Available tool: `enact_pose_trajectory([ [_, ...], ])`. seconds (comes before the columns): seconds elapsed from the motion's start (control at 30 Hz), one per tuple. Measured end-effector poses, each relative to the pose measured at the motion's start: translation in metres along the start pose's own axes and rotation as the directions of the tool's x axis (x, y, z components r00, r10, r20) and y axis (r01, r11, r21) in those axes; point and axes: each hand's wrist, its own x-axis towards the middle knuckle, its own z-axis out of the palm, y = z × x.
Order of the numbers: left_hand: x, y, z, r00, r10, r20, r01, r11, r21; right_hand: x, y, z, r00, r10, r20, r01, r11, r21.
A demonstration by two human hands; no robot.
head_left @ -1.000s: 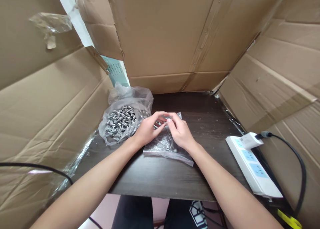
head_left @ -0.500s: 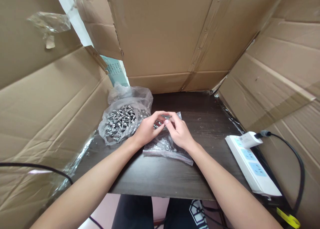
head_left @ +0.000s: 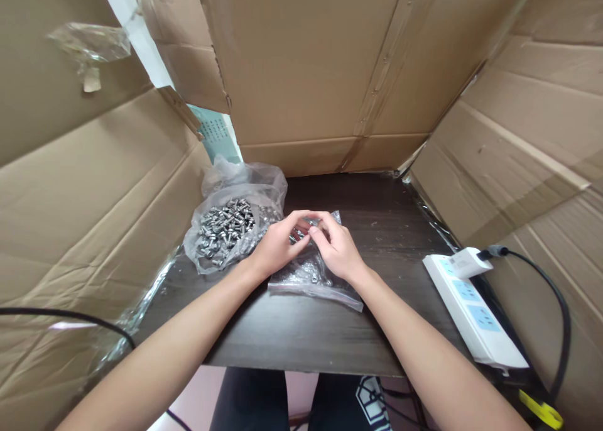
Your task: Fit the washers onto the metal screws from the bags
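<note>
My left hand (head_left: 277,242) and right hand (head_left: 339,247), half-curled, meet over the zip-lock bag (head_left: 305,275) on the table (head_left: 301,337); whether anything is gripped I cannot tell; bolts (head_left: 230,223) lie in the plastic bag (head_left: 264,176) alongside

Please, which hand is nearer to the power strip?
Right. The right hand is left of the power strip, at the zip bag; the left hand is farther left, beyond the right hand.

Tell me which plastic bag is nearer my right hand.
The flat clear bag with the strip along its near edge, partly covered by your right hand. The other bag, farther left, gapes open around metal bolts.
</note>
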Motion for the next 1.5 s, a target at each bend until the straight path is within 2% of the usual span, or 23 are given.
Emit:
enact_pose_trajectory([
  [0.1,0.0001,-0.0014,-0.0004,1.000,-0.010,-0.010,0.010,1.000,-0.010,-0.0006,-0.0003,0.0003,1.000,-0.023,0.007,0.023,1.000,0.016],
  [0.2,0.0002,-0.0031,-0.0008,1.000,-0.018,-0.018,0.017,1.000,-0.013,-0.0012,-0.0006,0.0012,0.999,0.009,0.031,-0.009,1.000,0.002],
  [0.4,0.0007,-0.0014,-0.0014,1.000,-0.027,-0.004,0.027,1.000,-0.012,-0.0003,0.0005,0.0017,1.000,-0.017,-0.002,0.017,1.000,-0.011],
  [0.8,0.0003,-0.0028,-0.0021,1.000,-0.017,-0.009,0.017,1.000,0.008,-0.0005,0.0029,0.0022,0.999,0.028,0.023,-0.028,1.000,-0.012],
  [0.97,-0.0007,-0.0050,-0.0012,1.000,-0.019,-0.010,0.019,1.000,0.021,-0.0005,0.0071,0.0035,1.000,-0.024,-0.004,0.024,1.000,0.013],
  [1.13,-0.0011,-0.0052,-0.0022,0.999,-0.044,-0.009,0.044,0.999,0.024,-0.0005,0.0051,0.0031,1.000,-0.002,0.016,0.002,1.000,-0.007],
  [1.33,-0.0010,-0.0050,-0.0024,0.998,-0.058,0.003,0.058,0.998,0.039,0.0005,0.0035,0.0020,0.999,-0.036,-0.021,0.036,0.999,-0.018],
  [1.5,-0.0007,-0.0052,-0.0024,0.998,-0.062,-0.002,0.062,0.998,0.019,-0.0001,0.0033,0.0012,1.000,0.003,0.010,-0.003,1.000,-0.011],
])
